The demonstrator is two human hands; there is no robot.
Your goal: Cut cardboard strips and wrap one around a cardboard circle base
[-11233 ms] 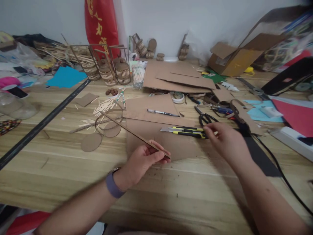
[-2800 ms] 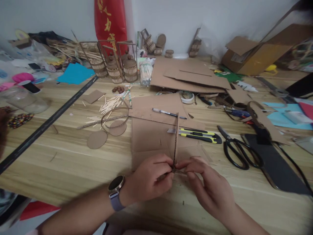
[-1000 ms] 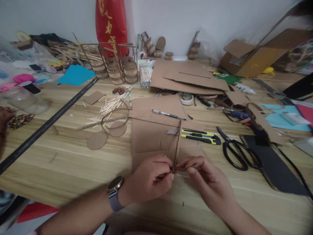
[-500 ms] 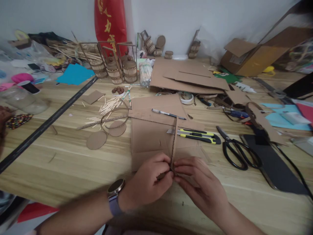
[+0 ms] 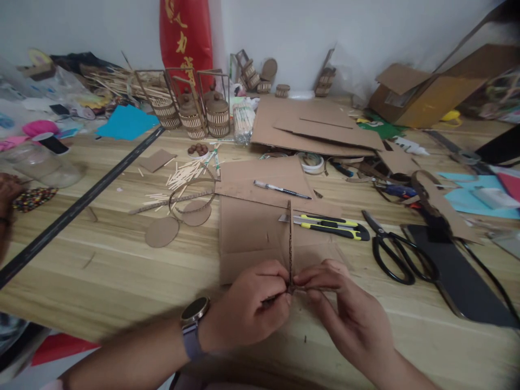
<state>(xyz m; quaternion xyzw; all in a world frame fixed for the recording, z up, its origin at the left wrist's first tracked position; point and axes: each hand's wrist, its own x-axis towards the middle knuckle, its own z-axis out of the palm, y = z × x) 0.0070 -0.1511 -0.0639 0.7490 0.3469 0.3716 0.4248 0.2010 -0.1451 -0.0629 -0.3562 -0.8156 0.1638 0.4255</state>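
Between my hands a narrow cardboard strip (image 5: pixel 290 244) points away from me, its corrugated edge upward. My left hand (image 5: pixel 254 303), with a watch on the wrist, is closed on the strip's near end. My right hand (image 5: pixel 345 303) pinches at the same end from the other side, thumb and fingertips together; the exact grip is partly hidden. Beyond them lie cardboard sheets (image 5: pixel 244 227) with a pen (image 5: pixel 280 189) on top. A yellow-and-black utility knife (image 5: pixel 329 225) lies right of the strip, blade out. Black-handled scissors (image 5: pixel 394 249) rest farther right.
Cardboard discs (image 5: pixel 161 232), a curled strip (image 5: pixel 174 203) and loose sticks (image 5: pixel 184 173) lie left. Several small stick-sided baskets (image 5: pixel 218 116) stand behind. A dark phone-like slab (image 5: pixel 459 281) lies right. Another person's hand (image 5: pixel 8 188) is at the far left by beads (image 5: pixel 34 200).
The strip's far end has dropped lower and swung slightly left, so it stands straighter in view. My right hand has shifted a little right, its fingers straighter.
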